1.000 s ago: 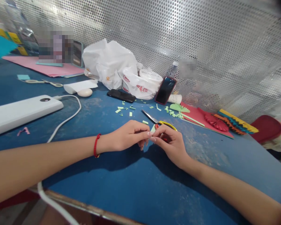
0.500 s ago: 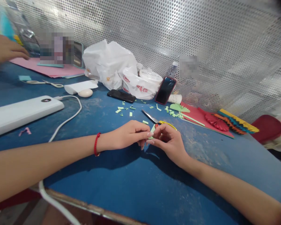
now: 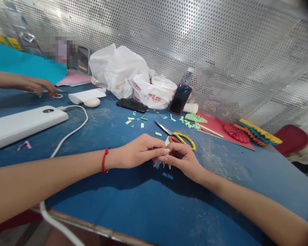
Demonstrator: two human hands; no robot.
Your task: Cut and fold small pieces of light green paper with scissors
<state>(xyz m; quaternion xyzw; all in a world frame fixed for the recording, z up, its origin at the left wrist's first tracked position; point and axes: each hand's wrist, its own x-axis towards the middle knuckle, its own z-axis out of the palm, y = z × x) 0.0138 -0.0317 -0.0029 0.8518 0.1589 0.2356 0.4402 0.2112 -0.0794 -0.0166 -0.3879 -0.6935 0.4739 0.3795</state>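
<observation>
Here the left hand and right hand meet with fingers curled, grip hidden, just beside one green paper scrap and one pair of yellow-handled scissors.

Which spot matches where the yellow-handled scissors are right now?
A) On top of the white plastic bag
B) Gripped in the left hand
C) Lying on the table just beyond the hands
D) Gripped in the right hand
C: the scissors lie on the blue table, held by neither the left hand nor the right hand.
</observation>
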